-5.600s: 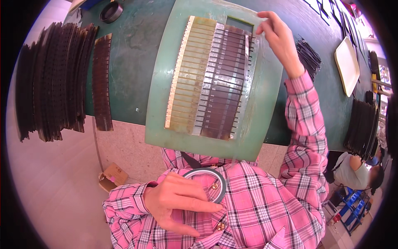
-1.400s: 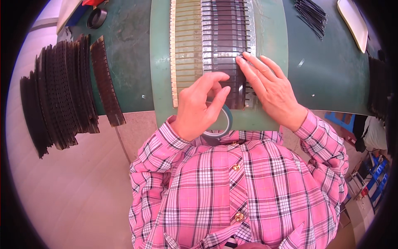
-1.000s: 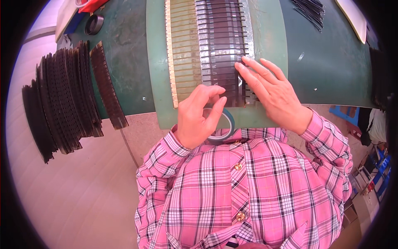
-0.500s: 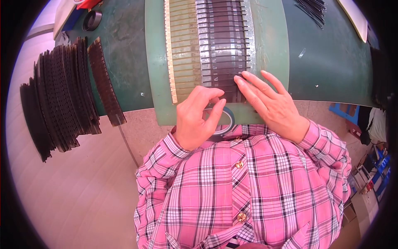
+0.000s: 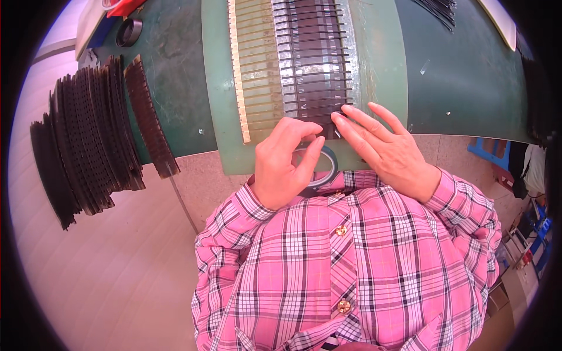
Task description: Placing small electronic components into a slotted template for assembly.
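Observation:
My left hand (image 5: 285,161) is closed, its thumb and forefinger bent toward each other. A ring-shaped roll of tape (image 5: 331,168) is held in it, partly hidden behind the fingers. Flat and with fingers stretched out, my right hand (image 5: 391,149) rests its fingertips at the near right edge of a dark band (image 5: 316,76). This band runs lengthwise over many thin dark strips (image 5: 344,63) laid crosswise in a row. They lie on a light green board (image 5: 383,64), beside a cream toothed edging (image 5: 237,76).
On the left stands a thick stack of dark slotted strips (image 5: 88,134), with a single brown-black strip (image 5: 149,114) next to it. A black ring (image 5: 129,31) lies at the far left of the dark green table (image 5: 468,82). A bundle of thin black strips (image 5: 439,11) lies far right.
My left hand has shifted slightly right with the roll of tape. The right hand keeps its place at the dark band, fingers still outstretched.

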Available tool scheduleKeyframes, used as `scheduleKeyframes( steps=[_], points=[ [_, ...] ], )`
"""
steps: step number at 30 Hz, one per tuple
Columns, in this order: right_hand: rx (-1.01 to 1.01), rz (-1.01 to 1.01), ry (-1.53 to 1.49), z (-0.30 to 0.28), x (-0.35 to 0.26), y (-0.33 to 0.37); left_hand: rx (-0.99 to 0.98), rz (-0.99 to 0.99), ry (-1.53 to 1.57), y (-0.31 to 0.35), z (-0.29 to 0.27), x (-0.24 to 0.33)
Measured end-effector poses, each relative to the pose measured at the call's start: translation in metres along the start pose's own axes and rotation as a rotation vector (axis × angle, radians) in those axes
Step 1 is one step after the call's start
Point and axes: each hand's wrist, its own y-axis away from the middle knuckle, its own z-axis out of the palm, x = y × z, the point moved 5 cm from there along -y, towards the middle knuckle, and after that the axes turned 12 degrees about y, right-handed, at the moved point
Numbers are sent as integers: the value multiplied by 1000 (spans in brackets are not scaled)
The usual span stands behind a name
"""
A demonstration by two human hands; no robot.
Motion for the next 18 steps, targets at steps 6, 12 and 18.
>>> scheduleKeyframes(
  steps=[6,12,18],
  points=[
    [6,-65,-49,-1,0,2,19,0,4,-6,-3,-1],
    [47,-146,-22,-10,-5,4,-6,-107,32,4,-1,-2],
    [7,-180,46,7,-9,11,-128,-382,413,19,8,-23]
  ],
)
